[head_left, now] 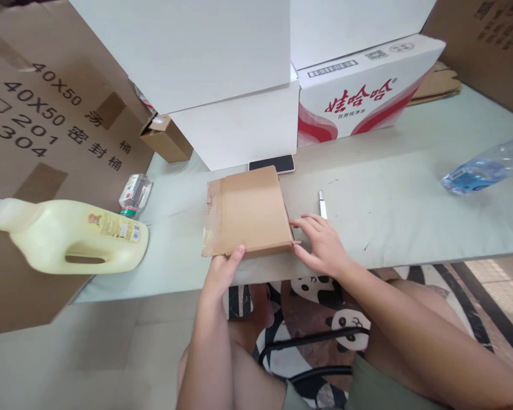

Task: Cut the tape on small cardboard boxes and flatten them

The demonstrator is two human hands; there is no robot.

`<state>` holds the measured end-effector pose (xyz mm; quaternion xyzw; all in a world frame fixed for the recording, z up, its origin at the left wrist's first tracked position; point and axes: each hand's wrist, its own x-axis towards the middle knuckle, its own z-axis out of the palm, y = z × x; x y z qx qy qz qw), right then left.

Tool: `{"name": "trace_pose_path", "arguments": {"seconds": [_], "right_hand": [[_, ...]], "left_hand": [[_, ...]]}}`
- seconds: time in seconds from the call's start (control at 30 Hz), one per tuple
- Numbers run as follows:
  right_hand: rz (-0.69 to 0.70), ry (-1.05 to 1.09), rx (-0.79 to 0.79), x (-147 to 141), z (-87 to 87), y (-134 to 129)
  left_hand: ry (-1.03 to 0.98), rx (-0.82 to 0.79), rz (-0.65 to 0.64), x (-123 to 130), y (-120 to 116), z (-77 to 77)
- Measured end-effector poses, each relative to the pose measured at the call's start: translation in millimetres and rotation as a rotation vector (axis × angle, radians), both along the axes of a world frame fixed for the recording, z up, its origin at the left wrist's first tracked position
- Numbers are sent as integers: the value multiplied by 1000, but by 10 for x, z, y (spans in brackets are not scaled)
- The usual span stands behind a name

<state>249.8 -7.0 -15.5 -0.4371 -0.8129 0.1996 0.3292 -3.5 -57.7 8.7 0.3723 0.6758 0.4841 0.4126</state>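
Note:
A flat brown cardboard box lies near the front edge of the table, with tape on its left end. My left hand grips its front left part, thumb on top and the other fingers hidden beneath. At the box's right side is my right hand, thumb and fingers apart, the tips at the front right corner. Just beyond that hand lies a small silver and white cutter-like tool. A dark-screened phone rests behind the box.
White cartons stand at the back, with a red-printed water carton beside them. To the left are a yellowish jug, a small clear bottle, a small brown box and a large carton. A plastic bottle lies right.

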Motion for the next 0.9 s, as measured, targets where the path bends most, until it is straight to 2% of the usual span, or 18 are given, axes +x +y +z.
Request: {"name": "trace_pose_path", "arguments": {"seconds": [0.13, 0.23, 0.37, 0.43, 0.63, 0.9], "right_hand": [[32, -61, -34, 12, 5, 26], [56, -45, -3, 15, -6, 38], [131, 65, 88, -3, -34, 16], [126, 89, 125, -19, -50, -5], [63, -37, 111, -68, -97, -30], [-137, 53, 342, -73, -92, 31]], "left_hand": [[-5, -38, 138, -7, 4, -39], [-129, 8, 251, 20, 41, -41], [-370, 28, 348, 100, 102, 75], [-443, 8, 378, 132, 120, 142], [-436, -1, 396, 170, 122, 177], [-466, 1, 329, 205, 108, 167]]}}
